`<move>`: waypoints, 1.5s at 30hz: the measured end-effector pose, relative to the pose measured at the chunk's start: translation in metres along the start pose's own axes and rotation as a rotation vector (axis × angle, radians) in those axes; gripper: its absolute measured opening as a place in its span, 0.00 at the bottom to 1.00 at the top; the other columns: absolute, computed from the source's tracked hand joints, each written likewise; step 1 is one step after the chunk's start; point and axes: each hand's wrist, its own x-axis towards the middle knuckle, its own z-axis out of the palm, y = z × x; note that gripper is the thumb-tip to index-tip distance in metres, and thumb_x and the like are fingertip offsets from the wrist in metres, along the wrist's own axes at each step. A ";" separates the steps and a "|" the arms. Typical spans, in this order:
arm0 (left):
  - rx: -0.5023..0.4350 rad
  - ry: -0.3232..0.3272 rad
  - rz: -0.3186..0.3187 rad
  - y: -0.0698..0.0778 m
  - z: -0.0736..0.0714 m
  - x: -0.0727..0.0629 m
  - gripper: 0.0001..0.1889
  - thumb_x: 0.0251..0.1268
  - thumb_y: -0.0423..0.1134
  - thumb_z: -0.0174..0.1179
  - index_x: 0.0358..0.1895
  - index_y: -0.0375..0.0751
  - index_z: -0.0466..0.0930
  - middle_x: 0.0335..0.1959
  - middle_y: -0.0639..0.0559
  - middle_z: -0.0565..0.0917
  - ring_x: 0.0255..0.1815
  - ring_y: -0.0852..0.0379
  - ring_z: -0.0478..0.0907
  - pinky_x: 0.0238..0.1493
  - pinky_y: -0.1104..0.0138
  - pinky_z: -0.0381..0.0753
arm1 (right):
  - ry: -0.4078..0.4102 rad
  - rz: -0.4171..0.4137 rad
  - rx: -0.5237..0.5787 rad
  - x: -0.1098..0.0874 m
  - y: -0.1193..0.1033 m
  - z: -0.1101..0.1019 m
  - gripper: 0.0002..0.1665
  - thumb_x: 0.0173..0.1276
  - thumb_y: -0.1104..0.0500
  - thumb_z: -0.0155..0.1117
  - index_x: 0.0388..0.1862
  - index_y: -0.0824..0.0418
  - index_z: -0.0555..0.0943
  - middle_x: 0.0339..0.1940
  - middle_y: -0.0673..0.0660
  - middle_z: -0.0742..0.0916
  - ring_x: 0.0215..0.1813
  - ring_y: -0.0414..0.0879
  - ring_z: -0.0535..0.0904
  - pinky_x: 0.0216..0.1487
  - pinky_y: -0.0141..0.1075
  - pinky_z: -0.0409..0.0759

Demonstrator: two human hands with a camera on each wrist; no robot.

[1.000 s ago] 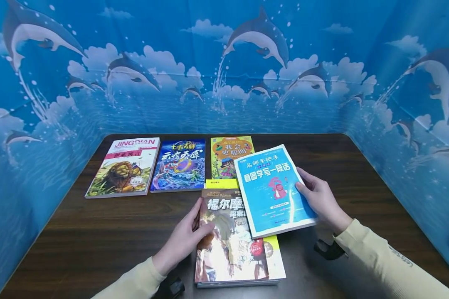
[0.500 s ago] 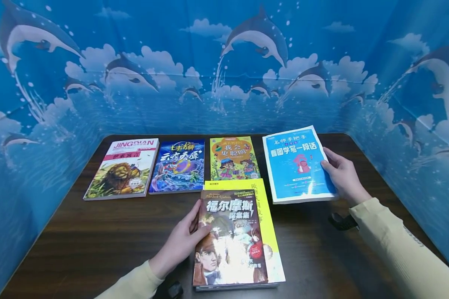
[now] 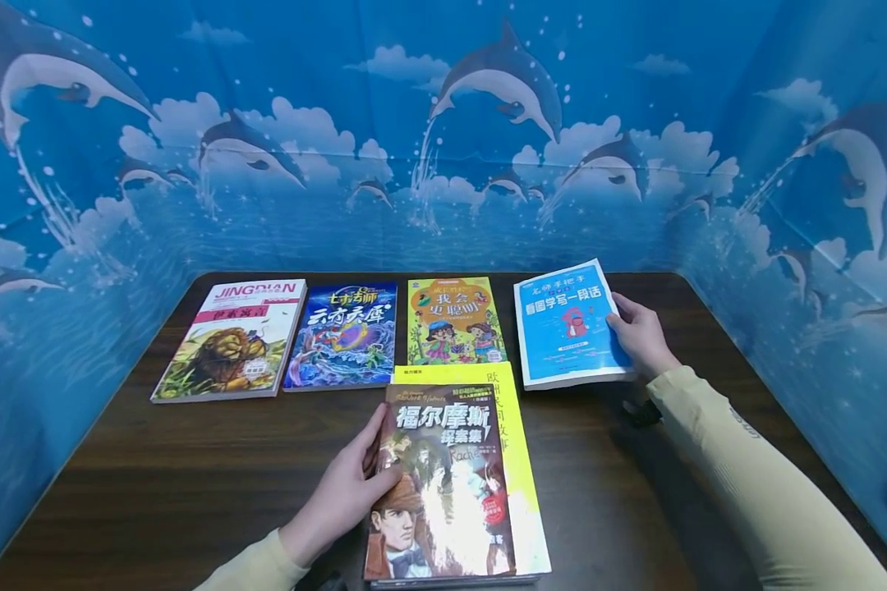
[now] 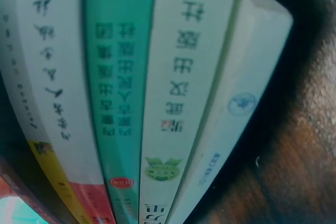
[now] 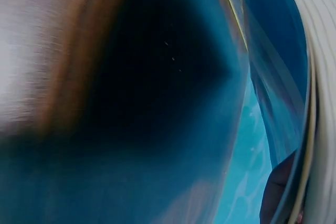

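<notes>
At the right end of a row of books, my right hand (image 3: 641, 335) pinches a blue book (image 3: 554, 349) by its right edge, thumb on the cover. This book is slightly turned and close over the dark table. My left hand (image 3: 343, 484) grips the left side of a book stack, thumb on the shiny brown detective book (image 3: 443, 460) on top. A yellow book (image 3: 523, 484) sticks out beneath it. In the left wrist view, several spines (image 4: 178, 87) of the stack show. The right wrist view has page edges (image 5: 320, 77) and a dark fingertip (image 5: 277, 187) close up.
Left of the blue book lie a yellow-orange children's book (image 3: 454, 320), a blue fantasy book (image 3: 343, 336) and a white book with a lion (image 3: 229, 341). The dark wooden table (image 3: 214, 468) is backed by a dolphin-print cloth (image 3: 443, 197).
My right hand has carried the blue book off the stack to the right and back, then lowered it beside the yellow-orange book. My left hand has kept its grip on the stack.
</notes>
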 end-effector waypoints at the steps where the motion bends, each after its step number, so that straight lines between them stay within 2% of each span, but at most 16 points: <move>1: 0.005 0.002 -0.002 0.000 0.000 0.000 0.43 0.59 0.33 0.61 0.76 0.40 0.46 0.76 0.42 0.52 0.74 0.46 0.51 0.69 0.52 0.58 | -0.001 0.000 0.002 0.004 0.001 0.002 0.33 0.77 0.56 0.44 0.77 0.60 0.49 0.73 0.67 0.64 0.64 0.62 0.71 0.63 0.51 0.72; 8: 0.022 0.007 0.018 0.000 0.000 -0.002 0.43 0.59 0.32 0.61 0.76 0.44 0.47 0.75 0.41 0.53 0.73 0.45 0.54 0.69 0.52 0.60 | 0.010 0.011 -0.019 0.028 0.009 0.006 0.33 0.77 0.57 0.44 0.76 0.62 0.49 0.73 0.68 0.63 0.66 0.63 0.67 0.65 0.53 0.69; 12: 0.031 0.021 0.032 0.000 0.001 -0.003 0.43 0.59 0.32 0.61 0.76 0.43 0.47 0.75 0.41 0.54 0.72 0.45 0.56 0.68 0.53 0.61 | 0.025 0.017 -0.050 0.037 0.010 0.009 0.33 0.76 0.57 0.47 0.76 0.62 0.52 0.72 0.68 0.64 0.66 0.63 0.68 0.65 0.53 0.69; 18: 0.047 0.036 0.026 0.002 0.001 -0.005 0.43 0.58 0.32 0.62 0.75 0.43 0.48 0.75 0.41 0.55 0.72 0.45 0.56 0.68 0.53 0.61 | 0.053 0.028 -0.184 0.048 0.003 0.010 0.31 0.75 0.56 0.50 0.73 0.65 0.59 0.68 0.71 0.69 0.65 0.64 0.67 0.65 0.56 0.68; 21: 0.050 0.031 0.024 0.003 0.001 -0.004 0.43 0.58 0.32 0.61 0.75 0.43 0.48 0.75 0.42 0.54 0.73 0.45 0.55 0.68 0.53 0.61 | 0.020 0.050 -0.225 0.051 0.001 0.013 0.31 0.75 0.56 0.49 0.72 0.68 0.60 0.67 0.72 0.69 0.65 0.65 0.66 0.64 0.56 0.68; 28: 0.035 0.007 0.032 0.002 0.001 -0.003 0.42 0.59 0.31 0.60 0.76 0.42 0.47 0.75 0.43 0.53 0.73 0.45 0.54 0.68 0.52 0.61 | -0.125 0.141 -0.290 0.059 0.006 0.023 0.33 0.74 0.57 0.48 0.71 0.74 0.57 0.67 0.75 0.66 0.64 0.66 0.65 0.65 0.58 0.67; 38: 0.039 0.008 -0.003 -0.001 0.002 -0.003 0.43 0.60 0.31 0.59 0.76 0.44 0.46 0.76 0.45 0.52 0.74 0.47 0.52 0.69 0.52 0.59 | -0.153 0.208 -0.202 0.064 0.011 0.026 0.36 0.73 0.56 0.52 0.72 0.74 0.55 0.69 0.74 0.64 0.68 0.67 0.61 0.67 0.57 0.64; 45: 0.031 0.006 -0.003 -0.001 0.001 -0.002 0.42 0.60 0.32 0.59 0.76 0.44 0.46 0.76 0.44 0.52 0.74 0.46 0.52 0.69 0.52 0.59 | -0.108 0.216 -0.212 0.065 0.012 0.028 0.40 0.70 0.56 0.59 0.72 0.73 0.56 0.70 0.74 0.64 0.68 0.68 0.60 0.67 0.59 0.63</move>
